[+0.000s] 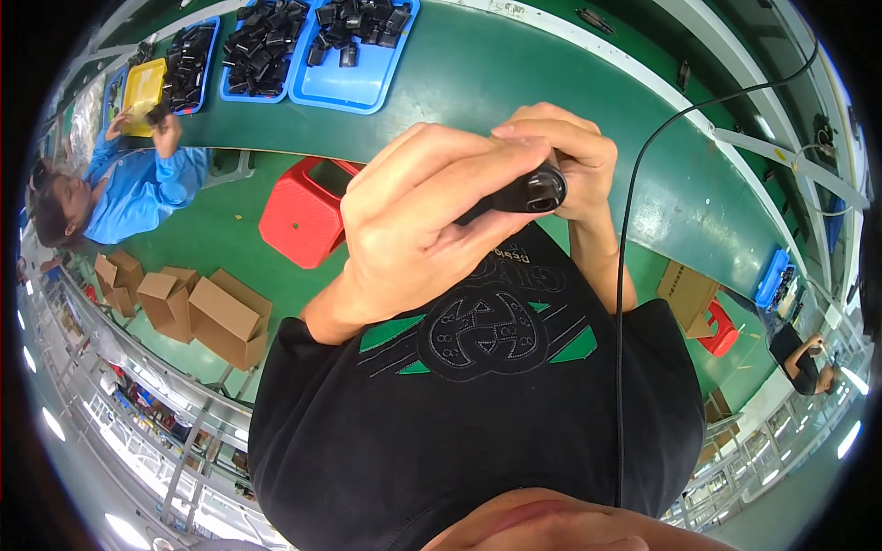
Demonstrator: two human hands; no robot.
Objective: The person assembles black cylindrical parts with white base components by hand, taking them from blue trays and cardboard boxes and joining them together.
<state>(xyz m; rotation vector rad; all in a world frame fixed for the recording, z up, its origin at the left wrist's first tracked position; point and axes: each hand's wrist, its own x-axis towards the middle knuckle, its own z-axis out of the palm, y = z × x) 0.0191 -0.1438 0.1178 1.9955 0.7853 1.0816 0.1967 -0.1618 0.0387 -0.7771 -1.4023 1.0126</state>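
Note:
Up in front of my chest, both hands meet around a small glossy black plastic part (528, 194) with a rounded end and a small opening in it. Its exact kind I cannot make out. My left hand (413, 197) is closed on it, thumb below and fingers above. Fingers of my right hand (577, 161) are curled behind its rounded end and grip it from the right. Much of the part is hidden by my left fingers.
Blue trays (360, 90) of black parts line the green bench (478, 73). A co-worker in blue (152, 188) handles a dark part beside a yellow tray (144, 84). A red stool (299, 216), cardboard boxes (230, 317) and a hanging black cable (628, 220) surround me.

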